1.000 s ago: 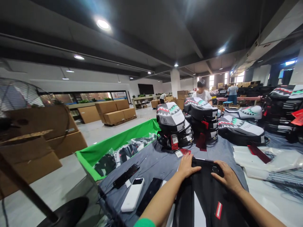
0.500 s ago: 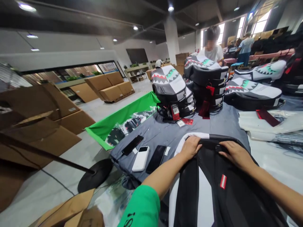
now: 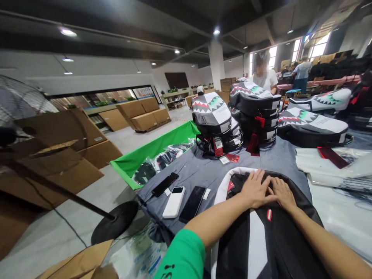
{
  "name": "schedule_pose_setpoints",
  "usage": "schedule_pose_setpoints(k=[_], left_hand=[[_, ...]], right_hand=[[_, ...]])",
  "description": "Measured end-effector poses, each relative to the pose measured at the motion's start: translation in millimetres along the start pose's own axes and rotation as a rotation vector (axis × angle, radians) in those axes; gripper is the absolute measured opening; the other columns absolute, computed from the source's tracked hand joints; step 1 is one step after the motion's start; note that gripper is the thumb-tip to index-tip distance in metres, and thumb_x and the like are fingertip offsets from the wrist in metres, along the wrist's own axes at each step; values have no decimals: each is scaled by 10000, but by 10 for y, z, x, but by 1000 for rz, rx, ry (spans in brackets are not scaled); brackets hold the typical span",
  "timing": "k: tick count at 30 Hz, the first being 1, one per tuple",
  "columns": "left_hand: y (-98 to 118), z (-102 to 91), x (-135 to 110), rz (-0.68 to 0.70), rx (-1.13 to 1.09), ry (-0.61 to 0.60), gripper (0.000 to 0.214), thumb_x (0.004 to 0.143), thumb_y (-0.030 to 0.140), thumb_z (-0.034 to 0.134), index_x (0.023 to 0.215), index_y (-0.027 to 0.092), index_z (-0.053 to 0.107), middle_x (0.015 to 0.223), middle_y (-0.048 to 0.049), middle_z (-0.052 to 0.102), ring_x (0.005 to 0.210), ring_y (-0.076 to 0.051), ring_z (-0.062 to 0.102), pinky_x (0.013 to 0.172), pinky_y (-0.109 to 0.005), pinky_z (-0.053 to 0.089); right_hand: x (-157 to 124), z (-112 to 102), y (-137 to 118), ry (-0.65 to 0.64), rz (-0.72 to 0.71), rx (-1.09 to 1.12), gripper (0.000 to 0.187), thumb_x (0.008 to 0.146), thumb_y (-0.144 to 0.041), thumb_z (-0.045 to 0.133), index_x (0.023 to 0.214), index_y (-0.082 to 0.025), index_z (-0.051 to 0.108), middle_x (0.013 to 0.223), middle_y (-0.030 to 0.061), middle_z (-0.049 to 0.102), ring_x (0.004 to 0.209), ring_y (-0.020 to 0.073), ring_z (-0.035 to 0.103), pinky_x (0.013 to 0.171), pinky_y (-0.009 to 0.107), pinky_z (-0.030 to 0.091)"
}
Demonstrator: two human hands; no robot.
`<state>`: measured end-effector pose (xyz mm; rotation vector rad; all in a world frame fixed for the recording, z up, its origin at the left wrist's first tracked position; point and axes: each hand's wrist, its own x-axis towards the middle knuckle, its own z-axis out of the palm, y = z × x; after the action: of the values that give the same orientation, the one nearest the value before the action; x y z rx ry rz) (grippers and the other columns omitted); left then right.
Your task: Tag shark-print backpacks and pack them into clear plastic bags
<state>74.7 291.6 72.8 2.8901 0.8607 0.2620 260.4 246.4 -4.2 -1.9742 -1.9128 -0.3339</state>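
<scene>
A black and white backpack [image 3: 286, 244] lies on the table in front of me, its top end pointing away. My left hand [image 3: 257, 190] rests on the top of it with fingers spread. Beside it, almost touching, my right hand [image 3: 283, 193] lies on the black fabric with fingers stretched out. A small red and white label [image 3: 269, 215] shows just below the hands. At the bag's upper left edge a bit of red [image 3: 230, 185] is visible. What lies under my palms is hidden.
Stacked backpacks [image 3: 210, 112] with shark-teeth prints and red tags stand behind. A white power bank [image 3: 173, 202] and dark phones [image 3: 193, 203] lie to the left. A green-walled bin [image 3: 154, 149] holds bagged items. Plastic bags [image 3: 343, 166] lie at right; a person [image 3: 266, 77] is across the table.
My left hand has moved right from the bag's top left edge, onto its top middle. The right hand has shifted slightly left and down, so the two now lie close together.
</scene>
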Motion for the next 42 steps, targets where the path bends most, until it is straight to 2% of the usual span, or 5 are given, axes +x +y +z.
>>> schedule_pose_setpoints(k=[10,20,26,34,42], left_hand=[[66,406,-205,-9,-112,50,857,946,754,403,1614,234,274,1678,-148,264,1557,-314,228,1273,-509,213],[-81,408,-55,6,-57,68,711,959,746,371,1516,316,473,1632,-86,389,1516,-332,325,1260,-586,181],[-168,463,202,-32,-33,126,572,1027,619,362,1506,330,477,1635,-79,386,1522,-280,323,1264,-581,173],[-111,240,341,-49,-156,208,457,1056,223,381,1503,159,453,1547,-173,475,1492,-287,367,1238,-557,248],[590,-196,-909,554,-275,-247,458,994,600,496,820,218,680,740,11,706,687,-161,649,662,-281,497]], right_hand=[[372,-592,568,-293,-69,-27,613,732,-140,655,1337,-230,603,1345,131,645,1206,309,633,978,400,523],[1080,-261,678,-519,-86,-63,377,517,-195,856,862,-237,711,817,5,743,780,250,730,664,298,545],[303,-623,294,-334,-88,-100,425,833,-281,659,1240,-163,638,1342,245,618,1237,387,608,991,558,500],[-848,-531,-580,-146,-347,66,523,1038,-437,362,1477,-204,523,1504,146,535,1420,295,460,1157,559,381],[-745,-70,-401,-70,-282,59,533,1018,-360,372,1523,-217,459,1530,108,515,1435,275,443,1152,518,387]])
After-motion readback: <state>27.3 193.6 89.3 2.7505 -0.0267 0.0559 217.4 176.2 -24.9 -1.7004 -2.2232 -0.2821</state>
